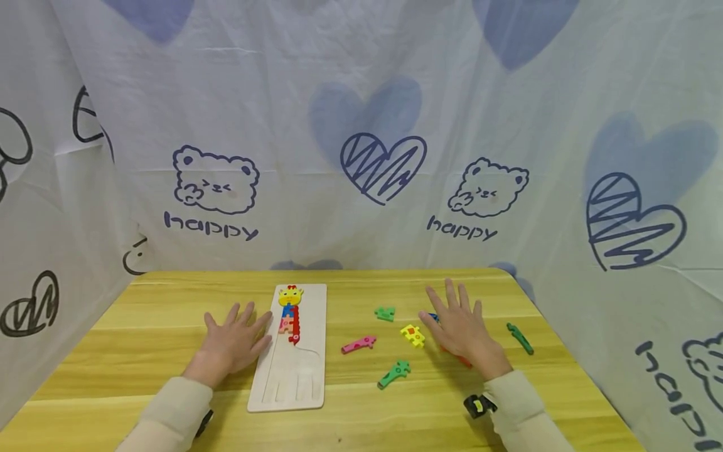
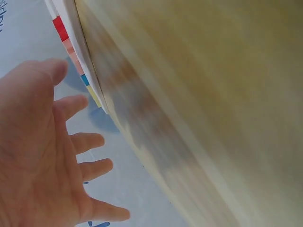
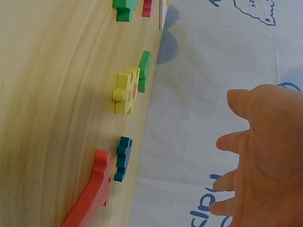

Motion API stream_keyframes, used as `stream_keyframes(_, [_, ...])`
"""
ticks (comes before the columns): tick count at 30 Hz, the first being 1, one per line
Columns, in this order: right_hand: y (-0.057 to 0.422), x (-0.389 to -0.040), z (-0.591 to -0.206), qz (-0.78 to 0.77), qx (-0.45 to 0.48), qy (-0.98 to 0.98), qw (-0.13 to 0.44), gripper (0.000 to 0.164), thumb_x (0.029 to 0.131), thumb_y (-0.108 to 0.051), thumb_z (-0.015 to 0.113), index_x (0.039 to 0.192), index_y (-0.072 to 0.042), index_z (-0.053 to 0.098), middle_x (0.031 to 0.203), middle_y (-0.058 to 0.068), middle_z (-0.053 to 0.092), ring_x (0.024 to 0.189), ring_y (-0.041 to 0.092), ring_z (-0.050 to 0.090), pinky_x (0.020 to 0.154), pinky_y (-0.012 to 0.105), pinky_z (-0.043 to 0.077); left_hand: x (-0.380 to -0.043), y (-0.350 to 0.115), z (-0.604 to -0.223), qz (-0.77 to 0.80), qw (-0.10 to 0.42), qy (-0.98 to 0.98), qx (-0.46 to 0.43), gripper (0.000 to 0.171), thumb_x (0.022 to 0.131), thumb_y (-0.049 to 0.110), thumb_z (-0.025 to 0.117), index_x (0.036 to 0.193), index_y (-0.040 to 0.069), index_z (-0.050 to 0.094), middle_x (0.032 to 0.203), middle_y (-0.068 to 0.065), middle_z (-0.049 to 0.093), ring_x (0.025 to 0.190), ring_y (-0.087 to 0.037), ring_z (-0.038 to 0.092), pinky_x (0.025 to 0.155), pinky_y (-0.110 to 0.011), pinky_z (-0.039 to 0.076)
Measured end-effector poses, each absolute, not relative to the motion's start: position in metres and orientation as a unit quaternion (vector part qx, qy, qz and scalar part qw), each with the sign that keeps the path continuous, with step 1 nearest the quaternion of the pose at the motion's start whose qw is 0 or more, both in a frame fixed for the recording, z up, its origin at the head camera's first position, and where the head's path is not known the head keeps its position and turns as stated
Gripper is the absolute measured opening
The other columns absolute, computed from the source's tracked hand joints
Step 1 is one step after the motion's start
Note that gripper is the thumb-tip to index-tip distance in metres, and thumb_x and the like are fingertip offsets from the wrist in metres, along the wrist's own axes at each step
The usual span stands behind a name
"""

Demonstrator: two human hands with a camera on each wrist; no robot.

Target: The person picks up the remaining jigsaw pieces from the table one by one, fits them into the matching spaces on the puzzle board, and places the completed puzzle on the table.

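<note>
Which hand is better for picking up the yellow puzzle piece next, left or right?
Probably the right hand: it hovers open, close beside the yellow puzzle piece. The left hand is farther away, at the left edge of the giraffe board.

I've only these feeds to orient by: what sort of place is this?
Probably a small cloth-screened table space, perhaps set up for recording: printed cloth hangs behind and at both sides of a wood-grain table, which holds a puzzle board and loose pieces.
</note>
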State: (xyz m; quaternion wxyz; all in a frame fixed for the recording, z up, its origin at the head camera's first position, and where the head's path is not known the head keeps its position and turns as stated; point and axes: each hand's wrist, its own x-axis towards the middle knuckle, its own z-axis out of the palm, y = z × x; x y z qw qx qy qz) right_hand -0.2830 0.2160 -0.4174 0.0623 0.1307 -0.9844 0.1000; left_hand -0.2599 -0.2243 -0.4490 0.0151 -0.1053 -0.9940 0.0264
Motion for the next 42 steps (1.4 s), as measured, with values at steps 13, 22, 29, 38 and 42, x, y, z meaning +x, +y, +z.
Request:
stream_keyframes(13, [0.209,-0.283,-0.415,0.106,0.135,-0.983,0.062,0.066,0.108,-0.047,0.045,0.163,-0.013,0.031,0.17,0.031,0.014,0.156,0.057,0.01,0.115,0.085,0.014,-0.256,-0.218,-0.446,0.03,-0.001,-0.993,-0.111,0.056,0.104,0.045,0.052,0.152,0.018,0.052,0.16,-0.025,0.042,0.146,-0.056,0.038,0.104,-0.091,0.025])
stream_keyframes(22, [0.206,-0.286,-0.416,0.113,0.141,-0.982,0.054,0.066,0.109,-0.046,0.044,0.164,-0.014,0.028,0.171,0.03,0.01,0.157,0.056,0.007,0.115,0.085,0.011,-0.257,-0.217,-0.447,0.018,-0.018,-0.995,-0.101,0.056,0.104,0.045,0.05,0.154,0.018,0.05,0.161,-0.025,0.042,0.145,-0.056,0.039,0.101,-0.091,0.027])
stream_keyframes(29, [0.201,-0.288,-0.416,0.118,0.153,-0.98,0.046,0.066,0.109,-0.046,0.043,0.165,-0.014,0.027,0.171,0.03,0.008,0.157,0.056,0.005,0.115,0.085,0.011,-0.256,-0.217,-0.445,-0.026,-0.066,-0.993,-0.09,0.056,0.107,0.041,0.044,0.158,0.017,0.043,0.161,-0.029,0.039,0.139,-0.062,0.042,0.093,-0.092,0.033])
stream_keyframes(38, [0.198,-0.292,-0.417,0.114,0.163,-0.979,0.045,0.067,0.108,-0.042,0.048,0.164,-0.013,0.027,0.17,0.03,0.009,0.156,0.056,0.007,0.116,0.084,0.014,-0.257,-0.215,-0.448,-0.047,-0.082,-0.992,-0.081,0.056,0.108,0.04,0.043,0.159,0.017,0.04,0.161,-0.031,0.036,0.141,-0.063,0.038,0.086,-0.089,0.041])
stream_keyframes(42, [0.195,-0.295,-0.416,0.11,0.188,-0.975,0.049,0.067,0.105,-0.035,0.057,0.163,-0.011,0.032,0.169,0.031,0.018,0.155,0.057,0.016,0.115,0.082,0.021,-0.258,-0.216,-0.45,-0.054,-0.079,-0.992,-0.083,0.056,0.108,0.039,0.044,0.159,0.016,0.041,0.162,-0.03,0.036,0.141,-0.064,0.037,0.085,-0.089,0.041])
